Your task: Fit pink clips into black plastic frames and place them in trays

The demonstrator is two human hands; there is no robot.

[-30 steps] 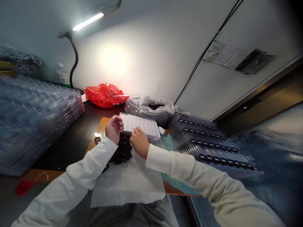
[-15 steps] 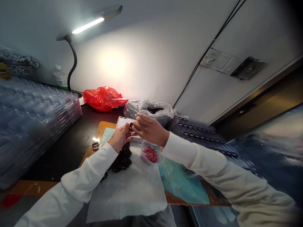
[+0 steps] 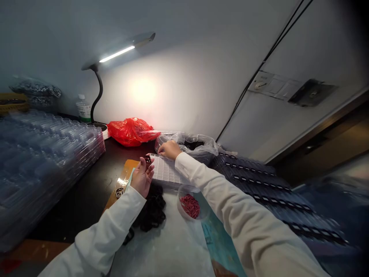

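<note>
My left hand [image 3: 142, 179] is closed, thumb and fingers pinching a small dark, shiny buckle-like piece [image 3: 147, 159]. Beyond it, my right hand [image 3: 170, 149] reaches over the far edge of a white gridded tray [image 3: 165, 169]. Its fingertips are pinched together, and whatever they hold is too small to make out. Below my left hand a heap of dark looped pieces [image 3: 151, 209] lies on a whitish sheet [image 3: 170, 246]. To the right of the heap, a clear bowl [image 3: 181, 211] contains small dark-red sticks [image 3: 190, 206]. One similar shiny piece [image 3: 119, 192] lies left of my left wrist.
Stacked clear plastic trays [image 3: 49, 154] fill the left. A red plastic bag [image 3: 129, 132] and a clear bag [image 3: 207, 148] with dark contents stand along the wall. A lamp [image 3: 98, 90] rises at the back left. More trays with dark pieces [image 3: 259, 181] are on the right.
My hands were together at the small dark piece; now they are apart. The right has moved to the tray's far edge, while the left keeps the piece. The view has tilted up slightly.
</note>
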